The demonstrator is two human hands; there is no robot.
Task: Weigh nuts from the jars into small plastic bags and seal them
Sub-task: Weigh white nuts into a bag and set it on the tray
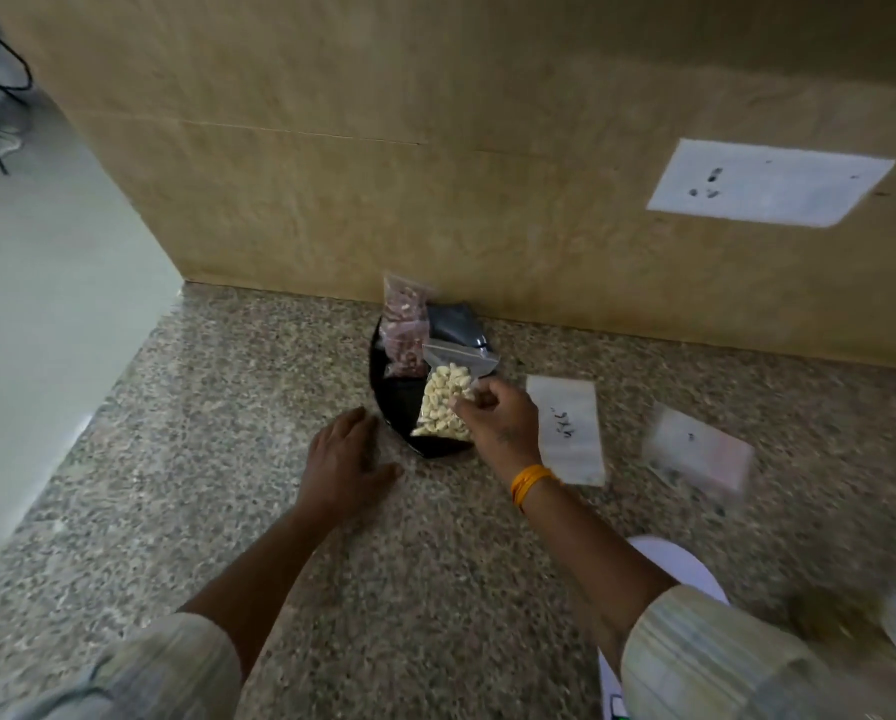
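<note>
While the right hand (492, 413) pinches the bag of cashews (443, 402) over the black plate (401, 402)

Left hand (344, 459) lies flat, fingers spread, on the speckled counter (227, 459); a bag of reddish nuts (404, 324) leans behind; the white object (679, 569) under the right forearm is half hidden; items at far right are blurred.

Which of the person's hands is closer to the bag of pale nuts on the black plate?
Right. The right hand pinches the bag of pale nuts at its right edge; the left hand lies flat on the counter, left of the plate.

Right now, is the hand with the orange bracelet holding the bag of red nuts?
No, the right hand pinches the bag of pale cashews, while the bag of reddish nuts lies untouched on the black plate.
</note>
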